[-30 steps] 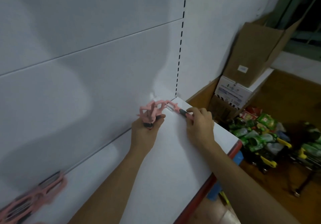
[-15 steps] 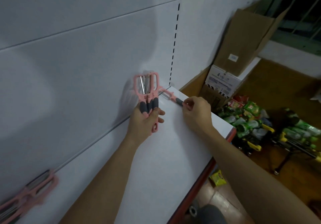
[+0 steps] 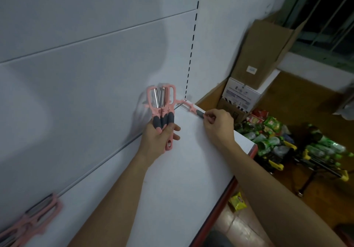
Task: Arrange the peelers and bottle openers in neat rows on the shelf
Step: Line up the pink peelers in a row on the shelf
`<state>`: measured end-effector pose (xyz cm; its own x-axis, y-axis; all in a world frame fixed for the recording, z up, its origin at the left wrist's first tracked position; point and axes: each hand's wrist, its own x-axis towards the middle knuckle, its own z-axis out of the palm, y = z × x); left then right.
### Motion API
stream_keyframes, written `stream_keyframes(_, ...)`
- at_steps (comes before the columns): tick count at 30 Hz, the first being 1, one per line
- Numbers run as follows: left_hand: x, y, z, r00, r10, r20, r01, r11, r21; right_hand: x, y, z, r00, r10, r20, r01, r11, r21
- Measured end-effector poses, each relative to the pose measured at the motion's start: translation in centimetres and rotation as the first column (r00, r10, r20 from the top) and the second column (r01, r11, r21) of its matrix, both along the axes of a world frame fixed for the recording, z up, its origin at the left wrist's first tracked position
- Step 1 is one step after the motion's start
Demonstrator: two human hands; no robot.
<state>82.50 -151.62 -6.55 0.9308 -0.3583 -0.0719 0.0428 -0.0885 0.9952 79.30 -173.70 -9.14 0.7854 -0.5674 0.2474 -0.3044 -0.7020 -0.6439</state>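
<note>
Head view: nearest, at the lower left edge, a heap of pink peelers (image 3: 34, 220) lies on the white shelf (image 3: 172, 198) against the back panel (image 3: 86, 74). It is blurred and cut off by the frame, so its count cannot be told. Farther in, the left hand (image 3: 159, 139) grips a bunch of peelers (image 3: 161, 104) upright, blades up. Three grey grips show, and the fingers hide the lower handles. A second ago this bunch sat lower and jumbled; half a second ago it was already upright as now. The right hand (image 3: 218, 126) pinches the grey handle end of a single peeler (image 3: 189, 107) lying flat in the shelf's far right corner, as in both earlier frames. Its head is hard to make out. Beyond stand cardboard boxes (image 3: 264, 55), with green packets (image 3: 268, 129) on the floor.
</note>
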Motion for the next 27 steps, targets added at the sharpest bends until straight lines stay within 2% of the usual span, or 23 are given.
stream_keyframes(9, 0.2, 0.2, 0.0, 0.999, -0.043, 0.006, 0.043, 0.999, -0.007, -0.1, 0.0, -0.1, 0.999, -0.035, 0.028, 0.032, 0.994, 0.107)
stream_keyframes(17, 0.3, 0.0, 0.0, 0.998, -0.003, -0.07, 0.0, 0.999, -0.051, 0.0, -0.1, 0.0, 0.998, -0.055, 0.043, 0.048, 0.989, 0.137)
stream_keyframes(22, 0.5, 0.2, 0.0, 0.995, 0.003, -0.099, -0.016, 0.991, -0.13, 0.2, -0.1, 0.1, 0.997, -0.057, 0.053, 0.049, 0.987, 0.151)
stream_keyframes(24, 0.4, 0.3, 0.0, 0.995, 0.001, -0.097, -0.013, 0.993, -0.117, 0.0, 0.3, 0.5, 0.998, -0.06, 0.018, 0.059, 0.995, 0.082)
stream_keyframes(25, 0.4, 0.3, 0.0, 0.995, 0.001, -0.097, -0.012, 0.993, -0.118, -0.2, 0.8, 0.9, 0.998, -0.068, 0.008, 0.068, 0.998, -0.006)
stream_keyframes(27, 0.5, 0.2, -0.1, 0.996, 0.004, -0.086, -0.014, 0.992, -0.126, -0.7, 2.1, 2.0, 0.995, -0.008, 0.103, 0.022, 0.99, -0.141)
